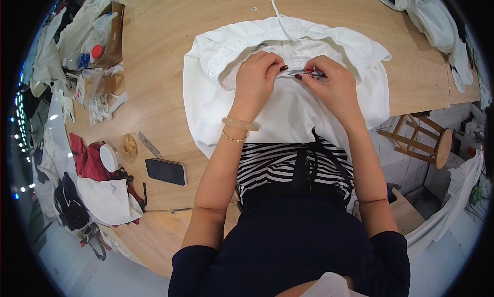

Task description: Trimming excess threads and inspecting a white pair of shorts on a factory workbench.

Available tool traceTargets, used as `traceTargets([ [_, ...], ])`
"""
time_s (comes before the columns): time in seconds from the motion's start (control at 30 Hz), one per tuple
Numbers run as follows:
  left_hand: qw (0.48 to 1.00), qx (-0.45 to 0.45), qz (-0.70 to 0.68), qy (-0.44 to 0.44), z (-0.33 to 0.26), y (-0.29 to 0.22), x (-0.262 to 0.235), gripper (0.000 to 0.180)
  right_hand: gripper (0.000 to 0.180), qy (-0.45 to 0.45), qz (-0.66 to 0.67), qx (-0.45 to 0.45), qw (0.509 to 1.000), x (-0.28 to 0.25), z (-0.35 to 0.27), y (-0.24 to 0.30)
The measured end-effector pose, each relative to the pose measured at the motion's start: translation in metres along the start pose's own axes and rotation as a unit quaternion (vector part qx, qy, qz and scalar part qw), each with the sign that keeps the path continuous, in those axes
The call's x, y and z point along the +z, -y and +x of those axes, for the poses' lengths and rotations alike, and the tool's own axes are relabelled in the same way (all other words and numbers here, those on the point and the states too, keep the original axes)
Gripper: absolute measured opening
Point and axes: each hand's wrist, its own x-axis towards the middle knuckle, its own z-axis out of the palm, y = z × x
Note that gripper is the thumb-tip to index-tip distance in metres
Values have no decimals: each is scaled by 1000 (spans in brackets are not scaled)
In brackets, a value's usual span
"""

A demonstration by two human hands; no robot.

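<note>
A white garment (211,111) with a gathered elastic waistband (226,57) lies spread on the table in front of me, its near edge at my lap. My left hand (256,81) pinches the near side of the waistband between thumb and fingertips. Just to its right, my right hand (337,83) is closed around small metal thread snips (316,74) with a bit of red on them. Their points lie at the waistband, close to my left fingertips; whether the blades touch the cloth I cannot tell. A white drawstring (280,19) with a dark tip trails off the far side.
On the left are a phone (165,171), a knife-like tool (149,144), a clear jar (127,147), a white lid (109,157), red cloth (90,160) and a cardboard box (116,37). More white garments (432,24) lie far right, above a wooden stool (442,147).
</note>
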Motion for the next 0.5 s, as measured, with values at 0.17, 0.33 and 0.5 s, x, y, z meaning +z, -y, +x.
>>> traceTargets([
  [0.17, 1000, -6, -10, -1, 0, 0, -1, 7, 19, -7, -28, -14, 999, 5, 1, 4],
  [0.33, 1000, -4, -7, 2, 0, 0, -1, 7, 18, 3, -36, 9, 999, 6, 2, 6],
  [0.5, 1000, -5, -10, 3, 0, -1, -1, 7, 18, -14, -41, -8, 999, 12, 1, 6],
])
